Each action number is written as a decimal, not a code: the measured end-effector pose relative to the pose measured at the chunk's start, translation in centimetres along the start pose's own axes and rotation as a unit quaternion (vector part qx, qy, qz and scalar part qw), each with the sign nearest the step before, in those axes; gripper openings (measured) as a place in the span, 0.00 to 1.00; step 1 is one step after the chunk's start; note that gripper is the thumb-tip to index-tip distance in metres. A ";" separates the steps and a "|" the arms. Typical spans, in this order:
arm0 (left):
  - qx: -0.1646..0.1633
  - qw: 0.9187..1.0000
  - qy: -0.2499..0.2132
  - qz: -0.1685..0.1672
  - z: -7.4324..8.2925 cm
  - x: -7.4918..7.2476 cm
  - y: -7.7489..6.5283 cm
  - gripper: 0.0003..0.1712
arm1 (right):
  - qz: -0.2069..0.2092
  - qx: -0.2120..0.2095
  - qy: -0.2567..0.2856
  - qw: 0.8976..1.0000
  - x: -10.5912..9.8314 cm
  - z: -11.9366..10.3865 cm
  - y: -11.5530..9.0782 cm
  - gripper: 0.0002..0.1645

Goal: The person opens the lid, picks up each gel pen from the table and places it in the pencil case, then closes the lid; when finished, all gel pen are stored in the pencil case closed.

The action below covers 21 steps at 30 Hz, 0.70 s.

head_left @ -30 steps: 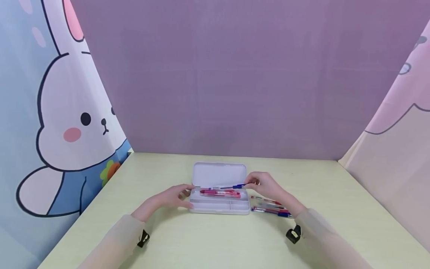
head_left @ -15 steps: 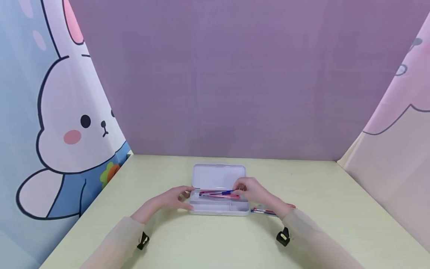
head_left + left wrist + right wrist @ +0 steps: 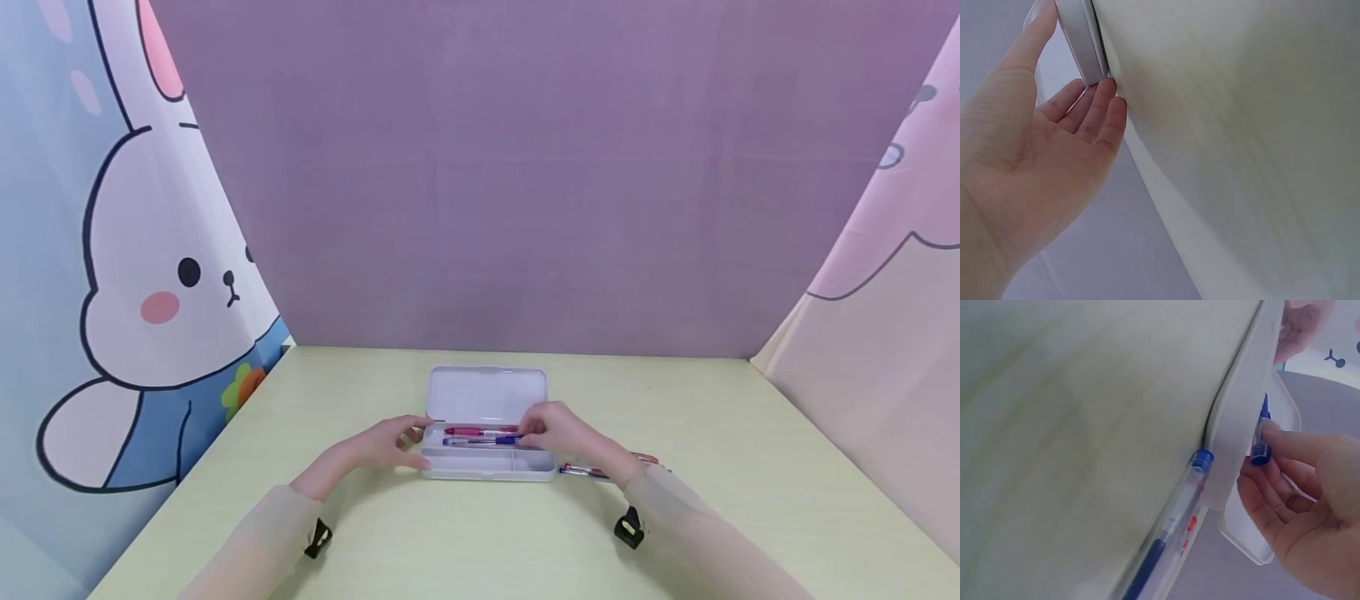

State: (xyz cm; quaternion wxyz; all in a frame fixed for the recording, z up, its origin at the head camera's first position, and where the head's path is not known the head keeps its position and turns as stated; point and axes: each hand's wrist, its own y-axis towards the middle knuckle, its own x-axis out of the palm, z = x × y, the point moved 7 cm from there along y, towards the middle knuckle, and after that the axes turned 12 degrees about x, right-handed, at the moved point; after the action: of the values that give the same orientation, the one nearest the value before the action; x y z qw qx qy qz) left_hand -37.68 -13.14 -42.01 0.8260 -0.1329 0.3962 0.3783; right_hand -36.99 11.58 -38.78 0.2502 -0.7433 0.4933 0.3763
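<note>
A white pencil case [image 3: 468, 462] lies with its lid [image 3: 486, 392] raised at the back. My left hand [image 3: 386, 442] holds the case's left end, thumb toward the front and fingers toward the hinge; the left wrist view shows the fingertips on its end wall. Over the case's rear compartment, my right hand [image 3: 558, 427] pinches a clear pen with a blue cap [image 3: 1261, 450] between thumb and fingers. This blue pen [image 3: 480, 442] lies lengthwise in front of a red pen [image 3: 468, 431] in that compartment. The fingers hide the pens' right ends.
Several pens [image 3: 581, 471] lie on the table right of the case, partly under the right forearm. One blue-ended clear pen [image 3: 1166, 531] appears close in the right wrist view. A divider [image 3: 513, 460] splits the front compartment. A purple cloth [image 3: 487, 208] hangs behind the table.
The right hand has brought the blue pen left and forward from above the case's back edge, lowering it into the rear compartment beside the red pen. The left hand has stayed put.
</note>
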 end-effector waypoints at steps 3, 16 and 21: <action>0.001 1.000 -0.002 0.000 0.0 0.0 -0.1 0.43 | -0.005 0.030 0.001 1.000 0.3 0.4 0.1 0.02; -0.016 1.000 0.000 -0.002 -0.5 0.1 -0.1 0.43 | -0.008 0.022 -0.035 0.999 0.9 0.2 0.5 0.03; -0.022 1.000 -0.004 0.000 -0.5 0.1 -0.1 0.43 | 0.002 0.016 -0.043 0.999 0.8 0.3 0.6 0.03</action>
State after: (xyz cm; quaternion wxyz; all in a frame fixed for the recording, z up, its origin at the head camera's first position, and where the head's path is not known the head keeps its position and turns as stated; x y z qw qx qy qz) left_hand -37.90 -13.43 -42.41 0.8245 -0.1494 0.3844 0.3874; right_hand -37.42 11.09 -39.61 0.2818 -0.7213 0.4897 0.4007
